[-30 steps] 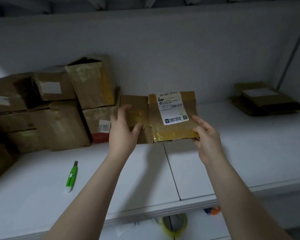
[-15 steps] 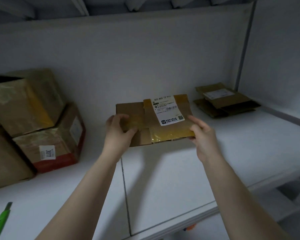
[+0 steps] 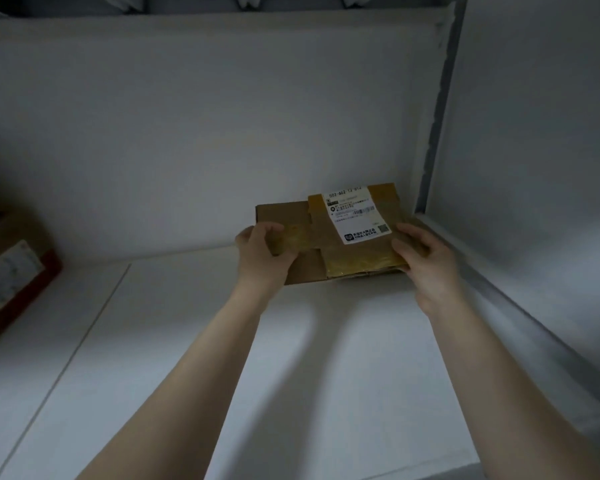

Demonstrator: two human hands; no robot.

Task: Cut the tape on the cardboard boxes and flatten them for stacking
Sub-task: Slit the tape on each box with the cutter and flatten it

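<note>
The step in hand looks like stacking. A flattened cardboard box (image 3: 281, 214), taped face and shipping label (image 3: 355, 216) up, is low over the far right corner of the table (image 3: 326, 358); whether it touches cannot be told. The left hand (image 3: 262, 252) grips its near left edge, fingers (image 3: 267, 230) curled onto the top. The right hand (image 3: 421, 258) clasps the near right corner likewise. The next move likely calls for lowering it flat, then letting go with both hands.

The cardboard box (image 3: 282, 213) I hold: plain brown. Its tape (image 3: 361, 263): glossy amber-yellow bands. Its label (image 3: 355, 216): white, with black print, barcode and QR square. The table (image 3: 291, 358): white. At my 9 o'clock, a second box (image 3: 14, 271): brown, red base, white sticker.
</note>
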